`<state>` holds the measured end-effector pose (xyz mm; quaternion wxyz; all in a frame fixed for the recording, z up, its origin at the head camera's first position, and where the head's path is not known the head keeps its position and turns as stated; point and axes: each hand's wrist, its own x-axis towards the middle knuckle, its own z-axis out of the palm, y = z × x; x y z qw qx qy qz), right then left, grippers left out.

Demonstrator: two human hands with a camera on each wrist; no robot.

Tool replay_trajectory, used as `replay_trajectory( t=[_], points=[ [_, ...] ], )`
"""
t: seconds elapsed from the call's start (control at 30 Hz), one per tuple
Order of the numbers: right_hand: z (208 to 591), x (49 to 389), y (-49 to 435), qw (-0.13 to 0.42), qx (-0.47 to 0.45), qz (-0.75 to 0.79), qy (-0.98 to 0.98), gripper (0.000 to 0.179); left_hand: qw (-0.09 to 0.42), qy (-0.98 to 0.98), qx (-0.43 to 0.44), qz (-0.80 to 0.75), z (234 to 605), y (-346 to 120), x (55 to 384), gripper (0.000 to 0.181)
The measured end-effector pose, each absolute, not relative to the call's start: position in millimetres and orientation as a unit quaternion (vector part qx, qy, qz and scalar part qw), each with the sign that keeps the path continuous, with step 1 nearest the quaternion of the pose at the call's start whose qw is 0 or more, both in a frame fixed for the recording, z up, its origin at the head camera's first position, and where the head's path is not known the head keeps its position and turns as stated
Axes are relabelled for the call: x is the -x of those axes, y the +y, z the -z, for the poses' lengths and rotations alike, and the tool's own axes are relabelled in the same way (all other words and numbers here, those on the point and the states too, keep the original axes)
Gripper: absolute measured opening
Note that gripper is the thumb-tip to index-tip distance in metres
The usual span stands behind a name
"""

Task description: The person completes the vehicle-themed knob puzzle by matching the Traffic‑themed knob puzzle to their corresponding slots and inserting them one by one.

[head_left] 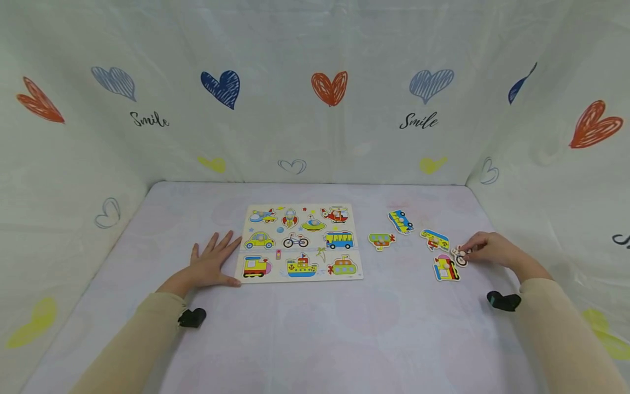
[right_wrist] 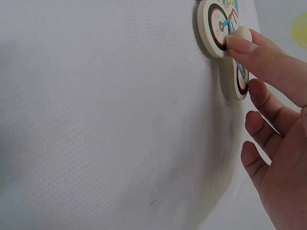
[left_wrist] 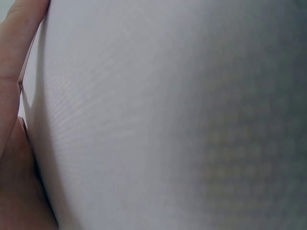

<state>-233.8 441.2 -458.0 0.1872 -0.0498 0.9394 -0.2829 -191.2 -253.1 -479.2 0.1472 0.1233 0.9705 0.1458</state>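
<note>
My right hand (head_left: 487,250) pinches the white knob of a bicycle puzzle piece (right_wrist: 218,28) between thumb and forefinger, at the right of the table. In the head view this piece is partly hidden by the fingers. Its edge lies close beside a train puzzle piece (head_left: 445,268). Flat on the table, with fingers spread, rests my left hand (head_left: 213,264), its fingertips at the left edge of a puzzle board (head_left: 299,280) printed with vehicles. The left wrist view shows only part of that hand and blurred tabletop.
Between the board and my right hand lie a submarine puzzle piece (head_left: 381,241), a bus puzzle piece (head_left: 401,221) and a yellow-blue puzzle piece (head_left: 435,239). A white tabletop (head_left: 315,339) carries everything. Pale curtains (head_left: 275,137) with hearts surround the back and sides.
</note>
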Motion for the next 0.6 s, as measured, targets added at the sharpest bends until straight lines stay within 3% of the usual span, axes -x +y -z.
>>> replay_trajectory(
  t=[0.27,0.6],
  points=[
    [446,229,430,0.160,0.052,0.271,0.948,0.032,0.148,0.970,-0.122,-0.150,479,-254,191,0.120],
    [436,236,384,0.151,0.120,0.293,0.937,0.019,0.150,0.969,-0.121,-0.153,477,-253,190,0.119]
  ],
)
